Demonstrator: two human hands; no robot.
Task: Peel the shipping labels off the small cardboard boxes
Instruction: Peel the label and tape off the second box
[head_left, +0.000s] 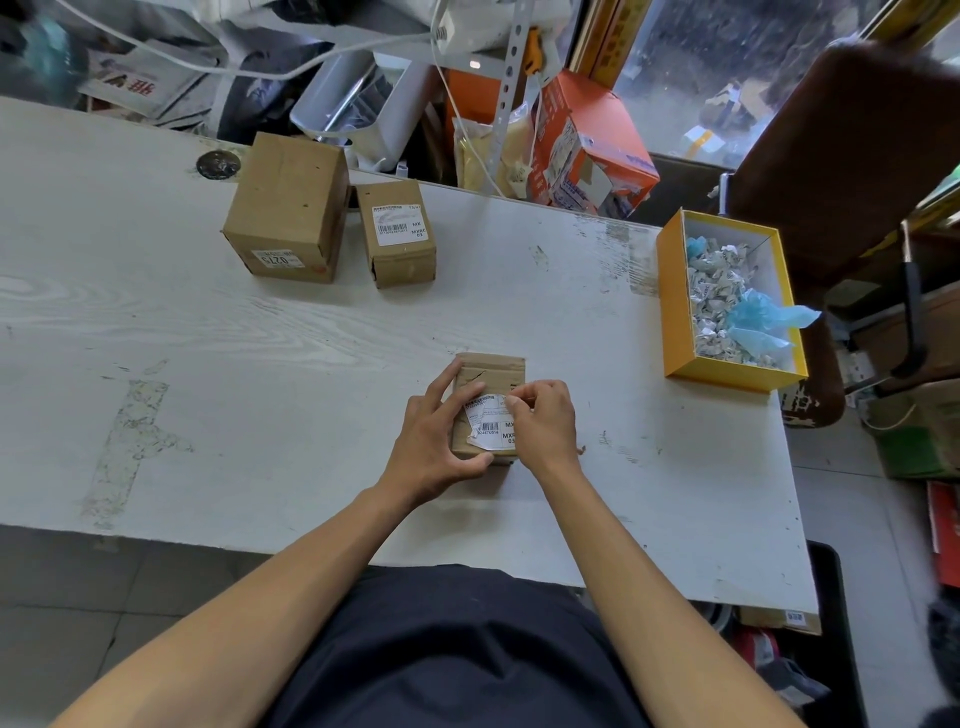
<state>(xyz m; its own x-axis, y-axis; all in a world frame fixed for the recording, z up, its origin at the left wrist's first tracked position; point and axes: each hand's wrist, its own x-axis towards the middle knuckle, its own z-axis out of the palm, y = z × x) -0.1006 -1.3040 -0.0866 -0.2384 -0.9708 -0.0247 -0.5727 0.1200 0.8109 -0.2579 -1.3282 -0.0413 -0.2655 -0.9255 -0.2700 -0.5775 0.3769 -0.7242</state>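
My left hand (434, 441) clamps the light box (485, 410) near the table's (260, 364) front edge; right hand (543, 423) pinches the thin, tear-prone label (491, 422) at its lifted top edge.

Two boxes (332, 213) stand behind the held box (488, 374); a tray (670, 312) lies right.

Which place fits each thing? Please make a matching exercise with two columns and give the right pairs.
Things:
1. yellow open box of crumpled paper
2. large brown cardboard box
3. small brown cardboard box with a half-peeled white label
4. small brown cardboard box with a whole white label

Places:
A. far left on the table
B. between both hands
C. right edge of the table
D. just right of the large box

Pairs: 1-C, 2-A, 3-B, 4-D
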